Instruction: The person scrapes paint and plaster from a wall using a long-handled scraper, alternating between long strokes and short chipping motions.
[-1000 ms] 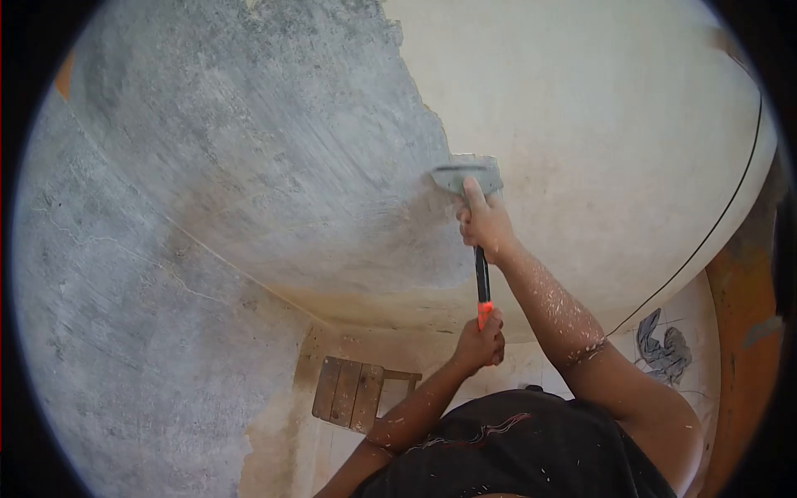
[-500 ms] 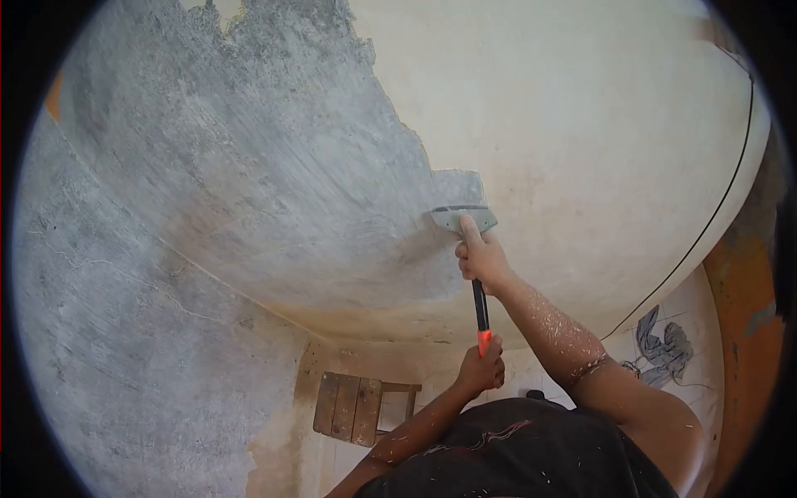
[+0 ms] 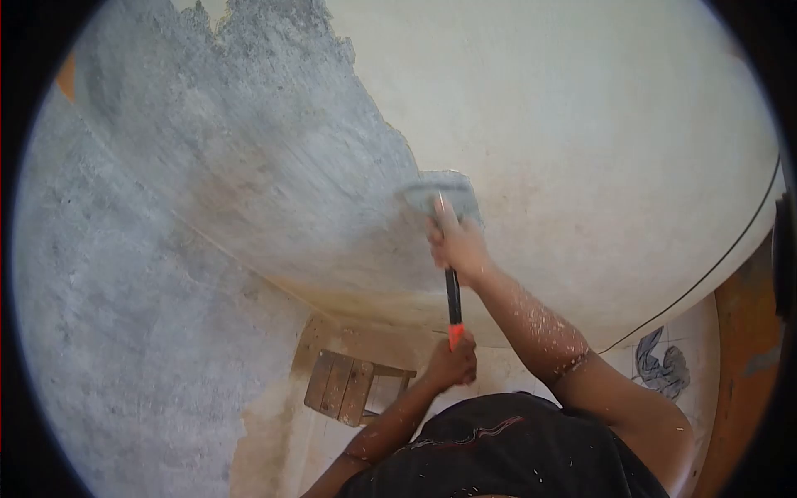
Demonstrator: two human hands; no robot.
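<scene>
Both of my hands hold one long-handled wall scraper [image 3: 453, 297] with a black shaft, a red-orange section low on the handle and a wide grey head. My right hand [image 3: 459, 249] is wrapped around it just below the head, thumb laid up along it. Lower down, my left hand [image 3: 453, 362] grips the handle's end by the red-orange section. The head, smeared by motion, is over the bare grey patch of the wall [image 3: 332, 166], close to the edge of the cream paint [image 3: 581, 108]. Pale flakes dot my right forearm.
A wooden stool [image 3: 339, 386] stands on the floor at the lower left, near the wall corner. A grey cloth [image 3: 662, 365] lies on the tiles at the right. A black cable [image 3: 697, 286] runs along the right side. An orange-brown surface [image 3: 751, 365] borders the far right.
The scraper head has moved up and left across the wall, with both hands following. The camera view has shifted slightly too. Both hands keep their hold.
</scene>
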